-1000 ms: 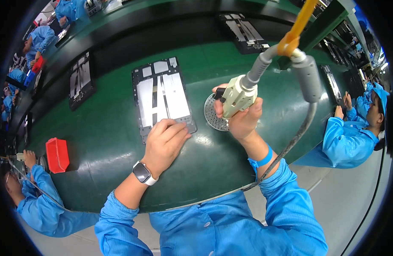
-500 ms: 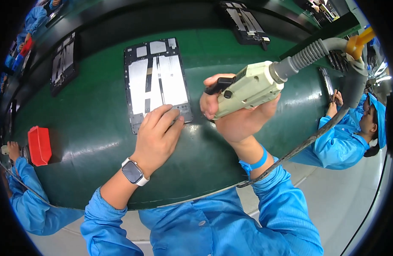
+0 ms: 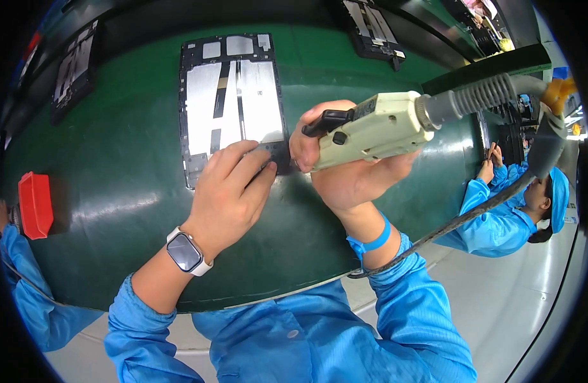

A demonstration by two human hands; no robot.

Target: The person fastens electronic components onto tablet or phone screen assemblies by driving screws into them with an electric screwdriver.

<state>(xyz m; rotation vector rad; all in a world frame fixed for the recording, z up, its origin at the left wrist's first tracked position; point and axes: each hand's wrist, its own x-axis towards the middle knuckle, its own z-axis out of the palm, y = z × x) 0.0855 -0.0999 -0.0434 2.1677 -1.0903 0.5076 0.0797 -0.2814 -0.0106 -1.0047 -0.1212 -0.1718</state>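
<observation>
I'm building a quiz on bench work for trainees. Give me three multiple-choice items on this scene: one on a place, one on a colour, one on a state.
1. Where does the left hand rest?
A. on the red bin
B. on the near edge of the flat panel assembly
C. on the hose

2. What colour is the bin at the table's left edge?
A. red
B. yellow
C. white

3. How is the electric screwdriver held?
A. lying loose on the table
B. hanging free
C. gripped in the right hand

Answers: 1 B, its fingers lie on the flat panel assembly. 2 A, plainly red. 3 C, that hand wraps under it.
</observation>
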